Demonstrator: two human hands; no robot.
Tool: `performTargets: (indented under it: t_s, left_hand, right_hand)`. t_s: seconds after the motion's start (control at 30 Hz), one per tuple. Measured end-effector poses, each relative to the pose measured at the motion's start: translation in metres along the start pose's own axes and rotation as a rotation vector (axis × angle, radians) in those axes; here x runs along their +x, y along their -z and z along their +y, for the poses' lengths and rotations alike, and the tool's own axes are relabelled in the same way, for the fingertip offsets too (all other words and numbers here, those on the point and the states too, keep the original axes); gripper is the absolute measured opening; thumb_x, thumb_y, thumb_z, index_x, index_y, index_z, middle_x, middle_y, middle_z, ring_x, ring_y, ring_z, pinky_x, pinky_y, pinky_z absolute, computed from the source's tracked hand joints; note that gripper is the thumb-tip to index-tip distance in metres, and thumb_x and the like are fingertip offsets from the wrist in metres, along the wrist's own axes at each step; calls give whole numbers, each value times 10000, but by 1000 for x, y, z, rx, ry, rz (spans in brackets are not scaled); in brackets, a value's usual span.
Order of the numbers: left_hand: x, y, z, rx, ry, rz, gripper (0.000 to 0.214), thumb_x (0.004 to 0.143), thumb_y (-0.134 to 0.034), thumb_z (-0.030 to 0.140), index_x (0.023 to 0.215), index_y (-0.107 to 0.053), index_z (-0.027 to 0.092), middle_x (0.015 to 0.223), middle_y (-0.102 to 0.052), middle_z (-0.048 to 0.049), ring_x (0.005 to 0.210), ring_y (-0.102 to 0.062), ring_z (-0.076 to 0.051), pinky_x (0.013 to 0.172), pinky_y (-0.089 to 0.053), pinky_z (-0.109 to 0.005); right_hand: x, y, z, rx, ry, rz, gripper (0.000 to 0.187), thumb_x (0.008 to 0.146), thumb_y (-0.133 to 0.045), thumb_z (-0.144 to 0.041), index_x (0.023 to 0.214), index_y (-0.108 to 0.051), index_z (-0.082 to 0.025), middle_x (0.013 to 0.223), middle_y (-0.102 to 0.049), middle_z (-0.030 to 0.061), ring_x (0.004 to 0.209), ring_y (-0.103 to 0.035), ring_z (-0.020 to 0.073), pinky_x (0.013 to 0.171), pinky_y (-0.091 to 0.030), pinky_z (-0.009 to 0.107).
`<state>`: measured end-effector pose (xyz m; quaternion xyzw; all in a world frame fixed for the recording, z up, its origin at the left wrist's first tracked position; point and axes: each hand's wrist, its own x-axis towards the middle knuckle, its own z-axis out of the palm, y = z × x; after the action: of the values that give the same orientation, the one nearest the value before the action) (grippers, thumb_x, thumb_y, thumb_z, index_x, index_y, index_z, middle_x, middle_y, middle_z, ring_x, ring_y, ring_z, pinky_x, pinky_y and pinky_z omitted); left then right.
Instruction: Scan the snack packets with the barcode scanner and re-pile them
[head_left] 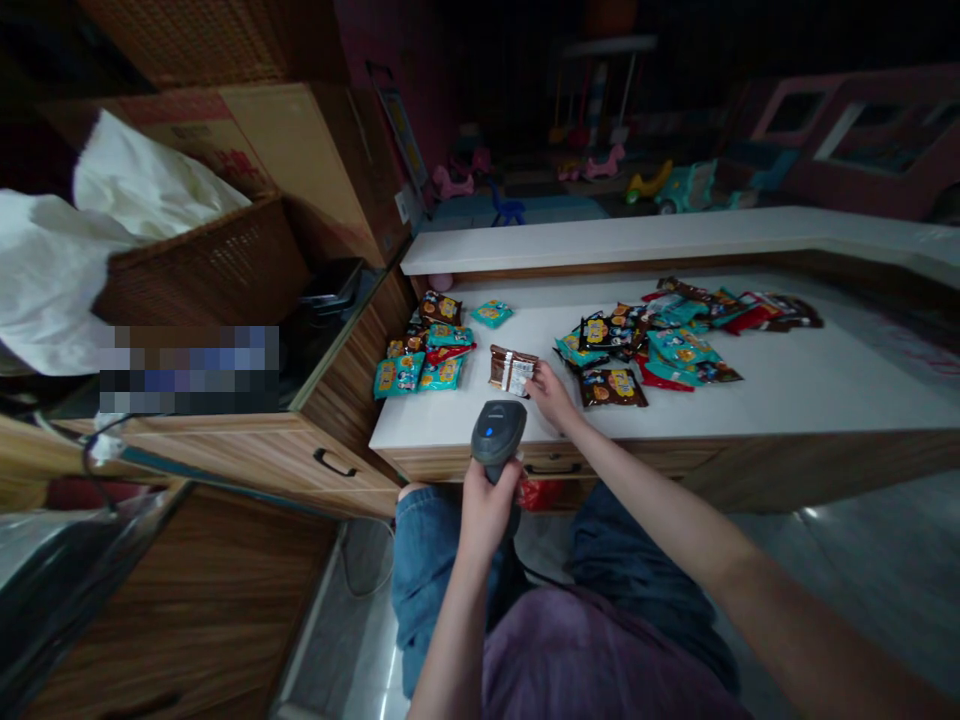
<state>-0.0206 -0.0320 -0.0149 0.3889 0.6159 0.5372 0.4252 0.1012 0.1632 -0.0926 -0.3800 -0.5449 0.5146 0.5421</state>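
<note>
Left hand [487, 510] grips a handheld barcode scanner [496, 432]; right hand [551, 395] pinches a brown snack packet [501, 366].
Packet lies near the front edge of the tabletop [795, 395], its white label [522, 376] up and unblocked, which suits a clean aim; the scanner's window seems angled away, though that is hard to tell from here.

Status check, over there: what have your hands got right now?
Left hand gripping handheld barcode scanner. Right hand touching brown snack packet. Other snack packets spread across white counter.
</note>
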Motion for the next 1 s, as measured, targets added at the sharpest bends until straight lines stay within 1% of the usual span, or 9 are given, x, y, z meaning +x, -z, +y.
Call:
performTargets:
  t_s: [0.23, 0.33, 0.5, 0.67, 0.77, 0.83, 0.9, 0.97, 1.0]
  left_hand:
    - [-2, -9, 6, 54, -47, -3, 270, 735, -729, 436, 723, -656, 176, 575, -617, -5, 529, -552, -138, 575, -450, -258]
    - [-2, -9, 7, 67, -36, -21, 273, 740, -707, 444, 710, -643, 180, 547, -595, 6, 500, -526, -129, 555, -436, -252]
    - [-1, -8, 4, 78, -25, -43, 292, 771, -682, 459, 711, -641, 176, 536, -591, 2, 486, -523, -128, 532, -425, -246]
    - [0, -7, -1, 69, -24, -40, 300, 770, -690, 468, 727, -637, 176, 542, -596, 3, 479, -523, -126, 523, -423, -246]
    - [1, -6, -1, 56, -23, -42, 312, 773, -696, 479, 760, -641, 173, 551, -601, 8, 475, -514, -122, 523, -424, -246]
    - [2, -5, -2, 50, -24, -42, 317, 776, -702, 482, 772, -645, 170, 560, -608, 7, 480, -516, -121, 530, -429, -247]
    - [2, -3, -3, 42, -29, -37, 316, 774, -715, 478, 771, -645, 170, 566, -615, 5, 490, -527, -125, 540, -439, -250]
    - [3, -2, -4, 39, -33, -30, 314, 763, -734, 471, 760, -647, 170, 567, -618, 4, 500, -540, -131, 550, -450, -254]
    - [3, -2, -5, 38, -33, -24, 314, 756, -743, 469, 759, -651, 169, 566, -619, 4, 505, -546, -134, 554, -455, -256]
  right_hand:
    - [1, -1, 7, -45, 52, -43, 382, 847, -651, -340, 1211, -582, -248, 1221, -762, 90, 1149, -727, 258, 997, -598, 440]
    - [1, -2, 9, -70, 86, -64, 372, 852, -674, -350, 1203, -602, -251, 1240, -757, 83, 1166, -717, 255, 1001, -603, 432]
    - [1, -1, 10, -62, 108, -67, 366, 873, -685, -358, 1209, -616, -231, 1281, -742, 123, 1164, -721, 262, 1007, -611, 425]
    - [2, -2, 12, -140, 103, -44, 348, 881, -637, -304, 1220, -597, -240, 1223, -770, 94, 1137, -735, 256, 940, -632, 414]
    - [-1, -3, 6, -165, 103, -24, 343, 890, -621, -305, 1225, -603, -236, 1212, -769, 92, 1105, -740, 259, 925, -632, 420]
    - [-5, 2, -7, -248, 180, 4, 335, 912, -608, -318, 1234, -621, -228, 1222, -759, 106, 1103, -730, 268, 967, -611, 437]
    - [-7, 15, -27, -433, 348, 62, 337, 948, -587, -334, 1262, -636, -221, 1249, -743, 121, 1139, -705, 282, 1032, -570, 457]
    - [-7, 39, -54, -660, 524, 161, 348, 992, -541, -327, 1311, -629, -219, 1292, -719, 130, 1197, -667, 290, 1074, -530, 473]
    - [-5, 54, -68, -782, 574, 207, 352, 1009, -525, -308, 1336, -623, -221, 1306, -711, 129, 1226, -645, 289, 1093, -508, 478]
